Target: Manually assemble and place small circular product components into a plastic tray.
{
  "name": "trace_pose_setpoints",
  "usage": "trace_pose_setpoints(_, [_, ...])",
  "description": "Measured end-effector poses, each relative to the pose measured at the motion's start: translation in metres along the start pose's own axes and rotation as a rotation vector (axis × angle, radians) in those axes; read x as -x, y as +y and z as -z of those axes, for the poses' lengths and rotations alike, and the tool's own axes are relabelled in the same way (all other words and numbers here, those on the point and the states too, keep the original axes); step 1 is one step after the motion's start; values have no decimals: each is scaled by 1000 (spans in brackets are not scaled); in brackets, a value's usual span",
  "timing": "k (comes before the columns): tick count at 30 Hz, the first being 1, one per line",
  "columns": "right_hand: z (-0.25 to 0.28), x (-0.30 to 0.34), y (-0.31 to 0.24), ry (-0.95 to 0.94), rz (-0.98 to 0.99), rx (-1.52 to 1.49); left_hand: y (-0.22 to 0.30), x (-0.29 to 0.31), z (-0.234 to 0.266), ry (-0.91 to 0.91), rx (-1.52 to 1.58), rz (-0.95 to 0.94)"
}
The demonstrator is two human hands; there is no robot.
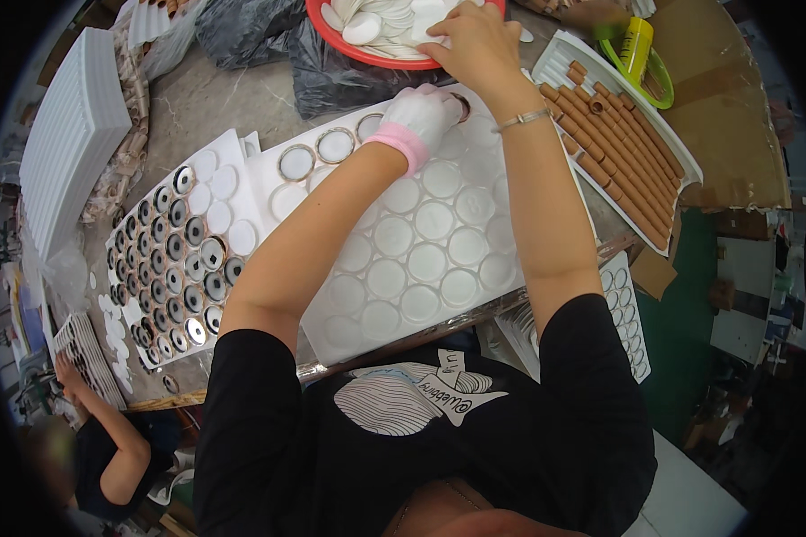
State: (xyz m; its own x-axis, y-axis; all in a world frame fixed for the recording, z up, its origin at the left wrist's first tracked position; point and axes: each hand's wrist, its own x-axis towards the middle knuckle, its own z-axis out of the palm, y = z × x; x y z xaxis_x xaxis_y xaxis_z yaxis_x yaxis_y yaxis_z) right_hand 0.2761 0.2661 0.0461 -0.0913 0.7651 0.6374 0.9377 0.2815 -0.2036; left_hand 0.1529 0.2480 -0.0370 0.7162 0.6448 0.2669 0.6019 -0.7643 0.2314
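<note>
My left hand (418,122), in a white glove with a pink cuff, is curled over the far edge of a white tray (500,285). At its fingertips is a small round ring (461,107) with a brownish rim, partly covered by the fingers. My right hand (480,52), bare, with a bracelet at the wrist, reaches over the rim of a red basin (381,61) heaped with white discs (364,29). Its thumb and fingers close on a white disc there. Several metal-rimmed rings (296,163) with white centres sit in the tray's far left row.
On the left another tray holds dark-centred round pieces (176,213). White stacked trays (72,134) stand farther left, near black plastic bags (331,76). Right, a white tray carries brown tubes (613,148) beside a green basket (661,82). A co-worker's arm (107,412) shows lower left.
</note>
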Motion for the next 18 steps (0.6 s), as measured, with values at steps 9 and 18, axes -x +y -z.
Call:
trace_pose_setpoints(9, [-1, 0, 14, -392, -291, 7, -60, 126, 118, 150, 185, 539])
trace_pose_setpoints(18, [2, 82, 63, -311, -512, -297, -157, 269, 121, 144, -210, 650])
